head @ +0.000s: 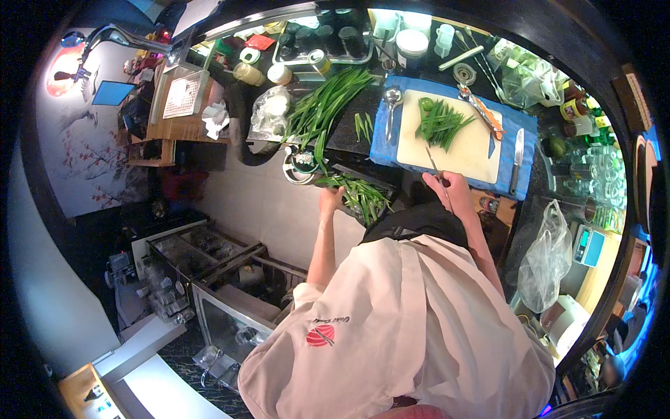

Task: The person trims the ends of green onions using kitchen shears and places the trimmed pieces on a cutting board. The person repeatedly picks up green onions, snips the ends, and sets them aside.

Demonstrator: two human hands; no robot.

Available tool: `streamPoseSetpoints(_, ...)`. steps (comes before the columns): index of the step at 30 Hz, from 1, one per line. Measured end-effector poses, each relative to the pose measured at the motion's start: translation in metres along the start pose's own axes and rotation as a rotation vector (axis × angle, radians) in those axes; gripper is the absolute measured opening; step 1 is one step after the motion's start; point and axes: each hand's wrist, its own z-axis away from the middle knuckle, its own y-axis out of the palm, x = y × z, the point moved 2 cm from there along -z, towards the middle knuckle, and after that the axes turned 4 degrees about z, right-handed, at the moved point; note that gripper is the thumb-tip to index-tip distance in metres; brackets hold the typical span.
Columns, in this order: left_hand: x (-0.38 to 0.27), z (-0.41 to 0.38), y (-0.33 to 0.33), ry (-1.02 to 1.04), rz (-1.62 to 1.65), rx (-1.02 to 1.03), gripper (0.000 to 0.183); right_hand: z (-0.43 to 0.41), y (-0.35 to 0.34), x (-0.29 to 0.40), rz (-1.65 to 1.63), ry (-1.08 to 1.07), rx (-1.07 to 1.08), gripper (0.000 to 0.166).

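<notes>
My left hand [331,201] grips the near left side of a container [359,213] piled with cut green leaves [366,195], below the counter edge. In my right hand [454,189] is a slim metal blade [432,158], apparently a knife seen nearly edge-on, its tip towards the cutting board. A cream cutting board [413,148] lies on a blue cloth [381,149]. On the board are a heap of cut leaves [442,125], a green lime [426,103] and an orange-handled tool [484,116]. Long uncut leaves [330,102] lie left of the board, some drooping over the edge.
Beside the board rest a metal spoon [390,107] and a black-handled knife [517,157]. A tap-like fitting [301,163] sticks out at the counter edge. Bottles and glasses [591,167], a plastic bag [547,262] and a scale [589,246] stand right. Behind me is an open metal unit [235,293].
</notes>
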Motion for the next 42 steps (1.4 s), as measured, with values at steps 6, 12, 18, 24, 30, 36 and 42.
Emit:
streamPoseSetpoints(6, -0.169, -0.083, -0.064, 0.534, 0.209, -0.377, 0.019, 0.022, -0.016, -0.025, 0.043, 0.073, -0.119, 0.053)
streamPoseSetpoints(12, -0.261, -0.171, -0.086, 0.885, -0.204, -0.52, 0.026, 0.05, -0.035, -0.035, 0.093, 0.238, -0.183, 0.054)
streamPoseSetpoints(18, -0.265, -0.211, -0.075, 0.753, -0.44, -0.419, 0.016, 0.07, -0.047, -0.052, 0.037, 0.313, -0.253, 0.052)
streamPoseSetpoints(24, -0.301, -0.186, -0.105, 0.953, 0.097, -0.39, 0.012, 0.058, -0.048, -0.05, -0.003, 0.306, -0.282, 0.053)
streamPoseSetpoints(30, -0.366, -0.074, -0.184, 0.802, 0.662, -0.288, 0.019, 0.009, -0.036, -0.016, -0.087, 0.108, -0.3, 0.044)
streamPoseSetpoints(36, -0.364, 0.037, -0.181, 0.61, 1.34, 0.219, 0.006, -0.041, -0.031, 0.075, -0.474, -0.029, -0.14, 0.024)
streamPoseSetpoints(42, -0.348, 0.101, -0.155, 0.491, 1.256, 0.162, 0.006, -0.053, -0.004, 0.135, -0.413, -0.331, -0.089, 0.027)
